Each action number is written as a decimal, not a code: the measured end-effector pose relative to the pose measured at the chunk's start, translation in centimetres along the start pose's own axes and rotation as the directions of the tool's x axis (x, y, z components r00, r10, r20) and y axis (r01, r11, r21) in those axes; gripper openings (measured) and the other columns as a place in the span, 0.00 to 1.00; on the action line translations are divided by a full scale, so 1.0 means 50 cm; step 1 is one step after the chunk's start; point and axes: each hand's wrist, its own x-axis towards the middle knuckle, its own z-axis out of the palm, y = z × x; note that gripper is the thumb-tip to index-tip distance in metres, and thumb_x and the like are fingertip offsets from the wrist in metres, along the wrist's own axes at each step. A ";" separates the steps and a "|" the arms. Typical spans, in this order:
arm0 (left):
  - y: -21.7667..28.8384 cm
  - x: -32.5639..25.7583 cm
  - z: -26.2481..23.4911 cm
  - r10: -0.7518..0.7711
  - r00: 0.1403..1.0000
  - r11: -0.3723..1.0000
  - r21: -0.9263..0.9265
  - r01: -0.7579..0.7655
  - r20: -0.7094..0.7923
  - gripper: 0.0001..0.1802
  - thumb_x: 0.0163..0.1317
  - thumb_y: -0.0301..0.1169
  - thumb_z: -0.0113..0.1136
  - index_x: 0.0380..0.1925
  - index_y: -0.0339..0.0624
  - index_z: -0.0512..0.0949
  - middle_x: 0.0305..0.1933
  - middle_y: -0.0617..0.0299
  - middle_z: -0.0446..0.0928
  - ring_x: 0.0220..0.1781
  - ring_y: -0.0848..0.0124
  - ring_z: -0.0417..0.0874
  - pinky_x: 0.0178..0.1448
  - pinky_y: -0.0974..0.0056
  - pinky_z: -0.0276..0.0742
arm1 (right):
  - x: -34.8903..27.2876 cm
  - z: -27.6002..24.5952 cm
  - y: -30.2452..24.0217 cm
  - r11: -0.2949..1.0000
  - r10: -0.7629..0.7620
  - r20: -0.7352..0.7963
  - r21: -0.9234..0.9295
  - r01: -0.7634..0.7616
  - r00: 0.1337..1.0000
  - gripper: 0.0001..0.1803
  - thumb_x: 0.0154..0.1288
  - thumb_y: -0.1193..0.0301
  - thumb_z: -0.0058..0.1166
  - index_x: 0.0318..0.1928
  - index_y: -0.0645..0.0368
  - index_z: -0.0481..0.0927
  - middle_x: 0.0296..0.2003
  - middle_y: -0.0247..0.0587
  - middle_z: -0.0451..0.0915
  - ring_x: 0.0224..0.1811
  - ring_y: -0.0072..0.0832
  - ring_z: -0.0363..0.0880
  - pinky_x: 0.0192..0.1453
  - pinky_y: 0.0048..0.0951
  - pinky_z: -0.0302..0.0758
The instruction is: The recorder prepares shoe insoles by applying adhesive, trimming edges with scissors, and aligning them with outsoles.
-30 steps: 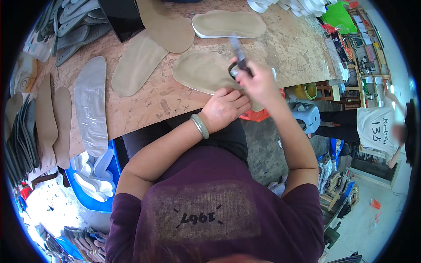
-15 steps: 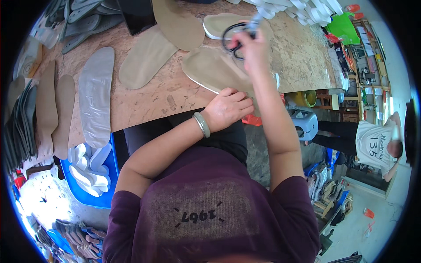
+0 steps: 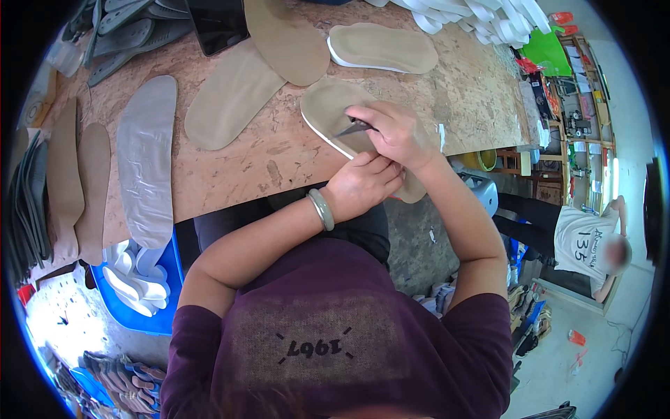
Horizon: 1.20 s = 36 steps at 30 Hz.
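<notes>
A tan insole (image 3: 326,105) with a white rim along its edge lies at the near edge of the table, partly jutting past it. My left hand (image 3: 363,180) grips the near side of this insole, fingers curled over the edge. Above it, my right hand (image 3: 401,133) is closed around scissors (image 3: 354,128); their dark blades point left over the insole, and the handles are mostly hidden in my fingers. Another tan insole with a white underside (image 3: 384,47) rests just beyond. Flat tan insole pieces (image 3: 234,98) lie to the left, beside a long shiny grey-tan one (image 3: 148,160).
Grey insoles (image 3: 129,35) pile up at the far left, next to a black tablet-like device (image 3: 215,24). White pieces (image 3: 478,17) are heaped at the far right. A blue bin (image 3: 150,321) holding white pieces stands below the table. Another person (image 3: 583,241) stands at the right.
My right hand has come down and nearer with the scissors, from above the far insole to the one my left hand holds. My left hand has stayed nearly in place.
</notes>
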 end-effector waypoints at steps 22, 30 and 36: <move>0.031 0.064 -0.125 -0.288 0.899 0.945 -0.052 0.322 0.330 0.34 0.58 0.56 0.63 0.51 0.38 0.78 0.57 0.50 0.76 0.65 0.56 0.74 0.67 0.53 0.68 | 0.003 -0.047 0.009 0.516 0.740 -0.097 0.717 -0.469 0.665 0.14 0.66 0.78 0.58 0.52 0.65 0.79 0.31 0.40 0.83 0.32 0.26 0.84 0.39 0.27 0.81; 0.031 0.041 -0.079 -0.311 0.885 0.948 0.175 0.265 0.346 0.45 0.64 0.62 0.53 0.59 0.26 0.74 0.63 0.38 0.73 0.70 0.47 0.68 0.74 0.49 0.57 | -0.037 0.015 -0.024 0.968 0.230 -0.071 -0.086 -0.235 0.971 0.15 0.64 0.78 0.60 0.51 0.59 0.82 0.42 0.49 0.85 0.38 0.42 0.86 0.41 0.35 0.82; 0.029 0.029 -0.064 -0.294 0.936 0.936 0.256 0.242 0.192 0.47 0.61 0.66 0.52 0.57 0.26 0.75 0.63 0.40 0.73 0.71 0.49 0.67 0.74 0.52 0.57 | 0.003 0.057 0.021 0.955 0.221 -0.329 -0.116 -0.271 0.918 0.14 0.61 0.78 0.59 0.48 0.57 0.81 0.38 0.47 0.84 0.34 0.45 0.84 0.38 0.40 0.82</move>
